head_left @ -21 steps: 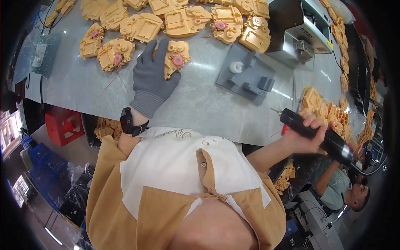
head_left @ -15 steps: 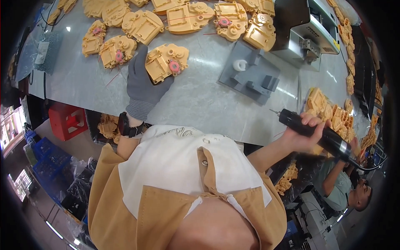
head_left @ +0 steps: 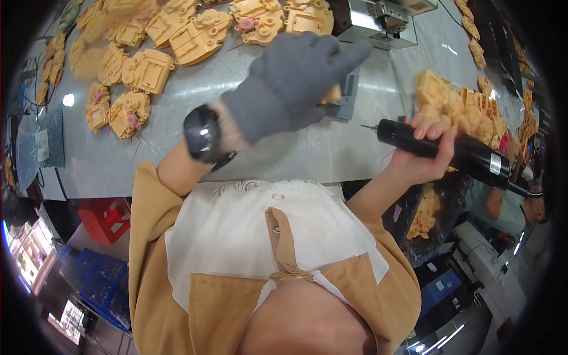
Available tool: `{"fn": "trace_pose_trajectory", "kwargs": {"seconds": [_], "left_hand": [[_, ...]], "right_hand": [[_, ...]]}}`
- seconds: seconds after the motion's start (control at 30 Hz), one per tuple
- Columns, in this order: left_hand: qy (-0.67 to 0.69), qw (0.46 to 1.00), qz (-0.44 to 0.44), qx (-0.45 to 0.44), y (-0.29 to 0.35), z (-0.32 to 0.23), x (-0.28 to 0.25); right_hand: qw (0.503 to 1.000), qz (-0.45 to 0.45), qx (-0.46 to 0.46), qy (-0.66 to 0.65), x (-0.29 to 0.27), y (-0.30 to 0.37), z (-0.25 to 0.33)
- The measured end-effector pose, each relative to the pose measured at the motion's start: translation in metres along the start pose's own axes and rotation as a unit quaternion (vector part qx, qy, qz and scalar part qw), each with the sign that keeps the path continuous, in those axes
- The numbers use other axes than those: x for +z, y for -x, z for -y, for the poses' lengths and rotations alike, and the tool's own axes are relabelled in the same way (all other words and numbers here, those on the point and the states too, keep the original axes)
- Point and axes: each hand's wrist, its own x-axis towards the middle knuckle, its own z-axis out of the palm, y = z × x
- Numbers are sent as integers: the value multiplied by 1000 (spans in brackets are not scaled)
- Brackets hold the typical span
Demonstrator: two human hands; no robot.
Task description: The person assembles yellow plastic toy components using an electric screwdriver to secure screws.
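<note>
My left hand (head_left: 290,83), in a grey glove with a black watch (head_left: 201,133) at the wrist, is raised over the table and closed on a tan plastic housing part (head_left: 332,93); only a corner of the part shows under the fingers. It hovers by a grey metal fixture (head_left: 348,100). My right hand (head_left: 423,157) grips a black electric screwdriver (head_left: 467,155), held level with its bit pointing left toward the fixture.
Several tan housing parts (head_left: 145,68) lie across the far and left side of the grey table (head_left: 177,136). More are piled at the right (head_left: 441,94). A grey machine (head_left: 378,23) stands at the back. A red crate (head_left: 106,219) sits below, and another person (head_left: 503,204) works at the right.
My left hand has carried a tan part from the left side of the table to the right, up over the grey fixture. The screwdriver hand has stayed about where it was.
</note>
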Motion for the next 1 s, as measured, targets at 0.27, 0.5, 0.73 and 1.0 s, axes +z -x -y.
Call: {"fn": "trace_pose_trajectory", "kwargs": {"seconds": [0.27,0.5,0.73,1.0], "left_hand": [[-35,995,-38,88,-27,4,23],[-27,1000,-2,-7,15,19,13],[39,999,0,22,10,24,21],[30,998,-5,61,10,37,34]], "right_hand": [[999,-43,-14,25,-3,3,10],[999,-43,0,22,-4,2,3],[999,-25,14,18,-1,3,0],[998,-44,25,23,1,3,-3]]}}
